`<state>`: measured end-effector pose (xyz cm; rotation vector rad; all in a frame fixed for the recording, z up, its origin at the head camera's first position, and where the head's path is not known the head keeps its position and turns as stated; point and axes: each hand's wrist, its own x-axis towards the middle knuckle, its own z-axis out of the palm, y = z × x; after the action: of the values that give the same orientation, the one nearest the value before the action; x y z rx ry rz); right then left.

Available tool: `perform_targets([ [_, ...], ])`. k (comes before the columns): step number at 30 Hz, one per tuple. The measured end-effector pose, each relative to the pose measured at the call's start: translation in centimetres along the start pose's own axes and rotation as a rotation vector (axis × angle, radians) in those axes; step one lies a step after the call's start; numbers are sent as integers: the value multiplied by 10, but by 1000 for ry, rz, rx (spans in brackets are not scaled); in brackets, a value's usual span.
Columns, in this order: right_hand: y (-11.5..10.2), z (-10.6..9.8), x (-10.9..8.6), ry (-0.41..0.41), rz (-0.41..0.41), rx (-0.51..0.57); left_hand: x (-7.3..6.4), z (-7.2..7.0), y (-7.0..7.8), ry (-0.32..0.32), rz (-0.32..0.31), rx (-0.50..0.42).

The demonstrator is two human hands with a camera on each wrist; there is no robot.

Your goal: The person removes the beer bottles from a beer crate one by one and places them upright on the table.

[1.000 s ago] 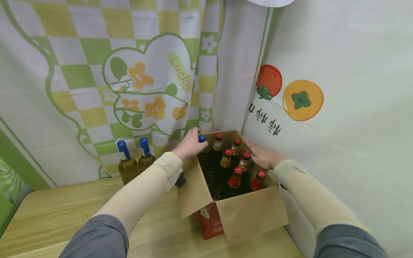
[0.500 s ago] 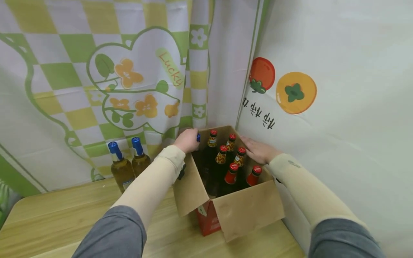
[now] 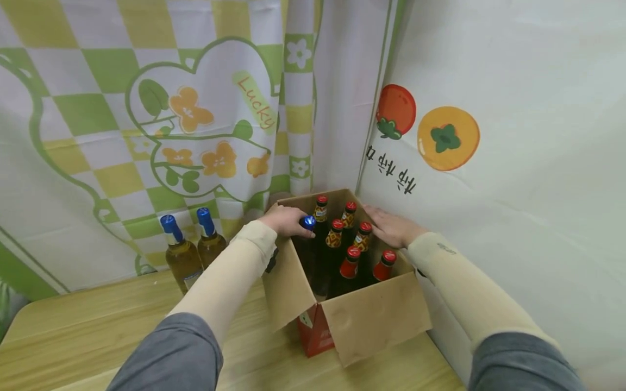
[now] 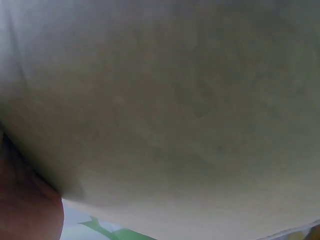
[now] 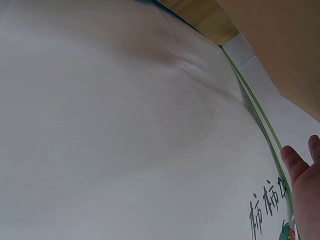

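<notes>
One blue-capped bottle (image 3: 308, 221), cap upward, long axis roughly upright, inside open carton (image 3: 376, 320) at left, neck gripped by left hand (image 3: 285, 220), right hand (image 3: 393, 228) straight-fingered along carton's right edge

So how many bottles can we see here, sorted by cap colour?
Red-capped bottles: 6, all in the cardboard box
Blue-capped bottles: 3, two standing on the table and one at the box, its top held by the left hand
Total in view: 9
</notes>
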<state>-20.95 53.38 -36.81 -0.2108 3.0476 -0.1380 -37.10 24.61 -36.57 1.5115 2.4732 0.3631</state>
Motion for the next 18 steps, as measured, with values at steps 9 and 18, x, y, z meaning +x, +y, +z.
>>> perform_targets([
  [9,0,0,-3,-1,-9,-5,0,9,0,57,-36,17],
  [18,-3,-2,-1,0,6,6,-1,15,-4,200,-86,-224],
])
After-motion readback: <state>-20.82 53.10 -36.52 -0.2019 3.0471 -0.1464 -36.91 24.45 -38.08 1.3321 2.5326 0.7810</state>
